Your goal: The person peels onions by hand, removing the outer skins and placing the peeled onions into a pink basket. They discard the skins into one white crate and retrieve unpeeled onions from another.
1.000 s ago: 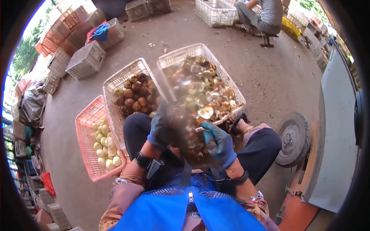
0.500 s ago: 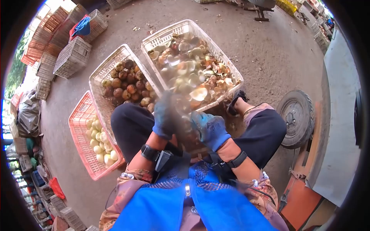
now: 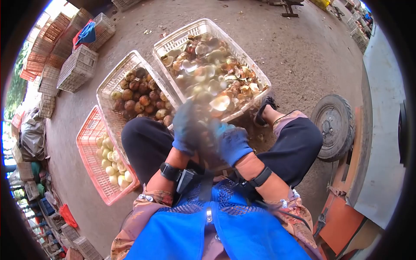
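My left hand (image 3: pixel 186 129), in a blue glove, is closed in front of my lap. Close beside it, my right hand (image 3: pixel 232 141), gloved in blue too, has its fingers curled inward. A blurred patch covers the space between them, so whatever they grip is hidden. Just beyond the hands stands a white crate (image 3: pixel 257 69) heaped with cup-shaped peels (image 3: pixel 220 103), pale inside. Left of it, another white crate (image 3: pixel 104 93) holds round reddish-brown fruits or bulbs (image 3: pixel 144 100). Lower left, pale peeled ones (image 3: pixel 113 167) lie in a pink crate (image 3: pixel 89 143).
A wheel with a tyre (image 3: pixel 333 128) stands right of my knee, near a grey panel (image 3: pixel 381 130). Stacked crates (image 3: pixel 78 67) line the far left, one with a blue cloth (image 3: pixel 86 32) over it. Scraps litter the concrete floor (image 3: pixel 286 52).
The right hand has shifted slightly left and its wrist has turned. The left hand stays nearly in place. The whole view has tilted a little; the crates' contents look the same.
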Demonstrator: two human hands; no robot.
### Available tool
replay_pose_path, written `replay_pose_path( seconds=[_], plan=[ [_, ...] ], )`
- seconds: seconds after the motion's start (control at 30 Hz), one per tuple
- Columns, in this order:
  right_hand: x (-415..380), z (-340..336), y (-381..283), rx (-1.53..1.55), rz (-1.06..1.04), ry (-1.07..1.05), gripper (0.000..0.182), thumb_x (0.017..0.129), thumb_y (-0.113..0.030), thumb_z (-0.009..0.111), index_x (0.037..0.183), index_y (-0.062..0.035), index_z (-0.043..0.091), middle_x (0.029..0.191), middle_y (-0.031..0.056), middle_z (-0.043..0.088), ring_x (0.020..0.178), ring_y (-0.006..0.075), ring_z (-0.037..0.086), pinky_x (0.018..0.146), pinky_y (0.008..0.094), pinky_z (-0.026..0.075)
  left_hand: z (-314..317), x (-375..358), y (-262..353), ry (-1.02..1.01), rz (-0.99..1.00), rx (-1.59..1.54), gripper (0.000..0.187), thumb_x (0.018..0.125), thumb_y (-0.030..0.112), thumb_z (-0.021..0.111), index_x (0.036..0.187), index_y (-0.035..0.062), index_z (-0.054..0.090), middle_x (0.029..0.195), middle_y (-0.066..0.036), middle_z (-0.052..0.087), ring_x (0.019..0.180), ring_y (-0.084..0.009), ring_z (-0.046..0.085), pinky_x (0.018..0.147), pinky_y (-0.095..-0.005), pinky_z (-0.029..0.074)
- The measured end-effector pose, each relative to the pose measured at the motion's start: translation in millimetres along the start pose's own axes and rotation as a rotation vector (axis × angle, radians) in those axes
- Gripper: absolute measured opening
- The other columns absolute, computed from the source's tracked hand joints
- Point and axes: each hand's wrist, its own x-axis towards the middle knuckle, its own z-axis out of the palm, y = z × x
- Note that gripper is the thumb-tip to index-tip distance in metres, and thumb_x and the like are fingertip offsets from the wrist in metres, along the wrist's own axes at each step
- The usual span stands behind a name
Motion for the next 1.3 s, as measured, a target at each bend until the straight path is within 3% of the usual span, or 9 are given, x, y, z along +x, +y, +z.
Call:
replay_pose_path(
  seconds=[0.27,0.37,0.43,0.57,0.83,0.93,1.03,1.1,1.3],
  plan=[
    [18,22,45,0.047,-0.250,0.159,0.018,0.086,-0.027,0.062,0.097,-0.0144,0.058,0.074,0.0052,0.062,0.064,0.0239,0.065,0.052,0.0397,0.050,6,2,1,-0.203,-0.249,-0.320,0.028,0.097,0.030,0.061,0.110,0.0050,0.063,0.091,-0.007,0.067,0.075,-0.0208,0.066,0.062,-0.0373,0.058],
    [18,27,30,0.042,-0.037,0.123,0.015,0.087,-0.026,0.060,0.096,-0.0141,0.059,0.077,0.0046,0.062,0.066,0.0271,0.065,0.057,0.0402,0.052,16,1,2,-0.122,-0.186,-0.176,0.032,0.098,0.034,0.059,0.111,0.0060,0.062,0.093,-0.009,0.067,0.079,-0.0222,0.067,0.064,-0.0391,0.058],
    [20,25,29,0.503,0.282,-0.046,0.020,0.094,-0.024,0.053,0.105,-0.0088,0.061,0.088,0.0199,0.065,0.080,0.0403,0.065,0.068,0.0466,0.052,19,3,6,-0.031,-0.025,0.021,0.034,0.098,0.038,0.057,0.112,0.0067,0.062,0.093,-0.009,0.067,0.080,-0.0231,0.068,0.065,-0.0402,0.058],
    [14,8,46,0.818,0.318,0.084,0.026,0.099,-0.028,0.049,0.105,-0.0068,0.062,0.089,0.0219,0.065,0.083,0.0430,0.063,0.069,0.0462,0.051,23,5,2,-0.051,-0.283,-0.345,0.041,0.097,0.046,0.054,0.111,0.0080,0.062,0.093,-0.010,0.068,0.082,-0.0244,0.068,0.064,-0.0411,0.058],
    [14,-19,45,0.181,-0.072,-0.302,0.026,0.087,-0.020,0.062,0.114,-0.0166,0.061,0.094,0.0110,0.069,0.082,0.0320,0.068,0.064,0.0440,0.053,7,5,3,-0.176,-0.318,-0.289,0.040,0.096,0.045,0.056,0.108,0.0075,0.061,0.081,-0.010,0.066,0.062,-0.0257,0.066,0.052,-0.0387,0.056],
    [15,-4,50,0.126,-0.187,-0.116,0.027,0.082,-0.024,0.067,0.104,-0.0139,0.057,0.077,0.0071,0.068,0.064,0.0269,0.068,0.050,0.0426,0.052,10,6,11,-0.159,-0.446,-0.416,0.036,0.097,0.042,0.058,0.106,0.0065,0.061,0.076,-0.010,0.064,0.054,-0.0257,0.063,0.047,-0.0352,0.054],
    [13,22,47,0.082,-0.105,-0.081,0.023,0.085,-0.024,0.063,0.105,-0.0138,0.057,0.079,0.0066,0.068,0.065,0.0262,0.069,0.048,0.0427,0.052,20,2,-4,-0.058,-0.383,-0.350,0.034,0.096,0.039,0.060,0.102,0.0055,0.060,0.075,-0.009,0.064,0.053,-0.0227,0.061,0.046,-0.0336,0.052],
    [12,31,36,0.025,-0.048,-0.081,0.023,0.086,-0.024,0.062,0.106,-0.0132,0.057,0.080,0.0066,0.067,0.067,0.0260,0.069,0.047,0.0429,0.051,22,3,-10,0.067,0.005,0.114,0.033,0.097,0.038,0.060,0.100,0.0052,0.061,0.075,-0.007,0.064,0.053,-0.0197,0.060,0.047,-0.0325,0.050],
    [14,36,13,-0.040,0.219,-0.131,0.027,0.087,-0.026,0.061,0.109,-0.0125,0.057,0.083,0.0082,0.068,0.071,0.0268,0.070,0.048,0.0464,0.051,21,8,-29,-0.094,-0.265,0.137,0.034,0.099,0.034,0.057,0.109,0.0018,0.063,0.083,-0.007,0.066,0.063,-0.0178,0.063,0.055,-0.0293,0.053]
  ],
)
